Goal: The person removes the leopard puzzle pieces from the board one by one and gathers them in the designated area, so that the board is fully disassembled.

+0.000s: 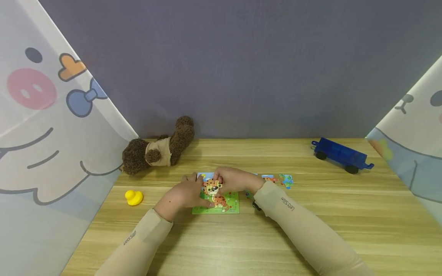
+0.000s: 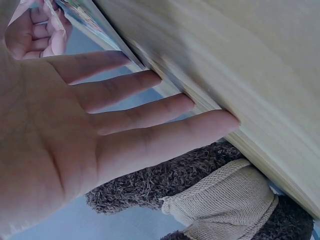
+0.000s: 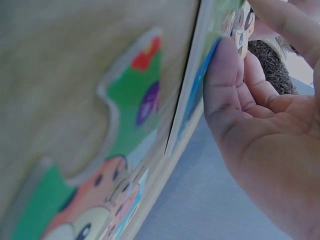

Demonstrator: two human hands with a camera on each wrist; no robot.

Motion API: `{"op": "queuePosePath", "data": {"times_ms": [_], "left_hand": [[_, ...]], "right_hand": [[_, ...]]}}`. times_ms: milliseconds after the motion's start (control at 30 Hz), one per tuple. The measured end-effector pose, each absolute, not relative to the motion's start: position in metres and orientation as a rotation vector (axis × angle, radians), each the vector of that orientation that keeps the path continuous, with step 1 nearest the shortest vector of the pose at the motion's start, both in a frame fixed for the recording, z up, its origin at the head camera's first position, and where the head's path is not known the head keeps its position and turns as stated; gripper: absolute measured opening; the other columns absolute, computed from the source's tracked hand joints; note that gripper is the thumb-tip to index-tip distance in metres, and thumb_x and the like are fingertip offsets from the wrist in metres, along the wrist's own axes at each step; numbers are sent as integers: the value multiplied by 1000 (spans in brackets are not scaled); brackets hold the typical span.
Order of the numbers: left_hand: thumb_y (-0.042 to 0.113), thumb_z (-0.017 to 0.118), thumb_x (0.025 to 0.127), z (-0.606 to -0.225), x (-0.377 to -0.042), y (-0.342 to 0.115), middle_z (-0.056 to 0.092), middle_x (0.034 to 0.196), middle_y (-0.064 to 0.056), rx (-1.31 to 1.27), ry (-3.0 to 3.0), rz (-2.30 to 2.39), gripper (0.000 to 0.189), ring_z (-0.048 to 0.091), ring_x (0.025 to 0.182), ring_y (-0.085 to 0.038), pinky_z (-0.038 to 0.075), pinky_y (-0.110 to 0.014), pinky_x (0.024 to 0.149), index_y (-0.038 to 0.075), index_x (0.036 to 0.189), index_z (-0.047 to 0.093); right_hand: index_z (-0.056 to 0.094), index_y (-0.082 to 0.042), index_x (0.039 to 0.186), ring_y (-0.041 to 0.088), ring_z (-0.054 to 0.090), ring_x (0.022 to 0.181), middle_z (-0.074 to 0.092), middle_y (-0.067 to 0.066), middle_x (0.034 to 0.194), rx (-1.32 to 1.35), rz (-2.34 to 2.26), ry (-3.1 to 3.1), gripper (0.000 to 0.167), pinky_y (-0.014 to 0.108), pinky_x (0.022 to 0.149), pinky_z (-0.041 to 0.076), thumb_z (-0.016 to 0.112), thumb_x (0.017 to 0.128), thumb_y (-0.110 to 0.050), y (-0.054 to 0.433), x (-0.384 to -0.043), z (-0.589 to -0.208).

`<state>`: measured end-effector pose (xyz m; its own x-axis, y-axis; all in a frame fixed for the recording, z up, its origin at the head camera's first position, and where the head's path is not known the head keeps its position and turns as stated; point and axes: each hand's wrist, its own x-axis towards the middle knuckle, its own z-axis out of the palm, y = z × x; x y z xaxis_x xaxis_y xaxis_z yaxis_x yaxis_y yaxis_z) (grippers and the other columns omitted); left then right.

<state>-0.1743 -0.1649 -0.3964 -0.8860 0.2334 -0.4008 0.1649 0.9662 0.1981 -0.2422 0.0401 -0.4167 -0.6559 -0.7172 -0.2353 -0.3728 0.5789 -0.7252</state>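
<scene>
A leopard jigsaw board (image 1: 200,210) with a green and blue picture lies flat on the wooden table. My left hand (image 1: 184,193) rests along its left side, fingers straight and spread in the left wrist view. Over the upper middle of the board, my right hand (image 1: 238,180) pinches a puzzle piece (image 3: 244,30) with part of the leopard's face on it. That thin piece (image 2: 56,15) shows edge-on in the left wrist view. Loose puzzle pieces (image 1: 286,179) lie right of the board, partly hidden by my right wrist.
A brown teddy bear (image 1: 135,153) in a beige knit top lies at the back left. In front of it sits a yellow rubber duck (image 1: 134,197). A blue toy trailer (image 1: 340,153) stands at the back right. Grey and cartoon-printed panels (image 1: 221,69) surround the table.
</scene>
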Motion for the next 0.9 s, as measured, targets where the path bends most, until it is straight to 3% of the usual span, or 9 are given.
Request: {"op": "queuePosePath", "data": {"times_ms": [467, 900], "left_hand": [[70, 78, 87, -396, -173, -165, 19, 175, -32, 272, 2677, 240, 122, 18, 157, -66, 51, -71, 112, -5, 167, 26], [70, 78, 87, -397, -173, -165, 19, 175, -32, 272, 2682, 222, 120, 20, 157, -66, 49, -71, 115, -5, 167, 27]], "right_hand": [[58, -11, 118, 14, 46, 81, 52, 2, 94, -905, -910, 2304, 38, 26, 71, 42, 85, 93, -15, 45, -239, -412], [59, -11, 118, 14, 54, 83, 59, 2, 97, -907, -999, 2216, 25, 26, 73, 49, 76, 100, -13, 49, -245, -415]]}}
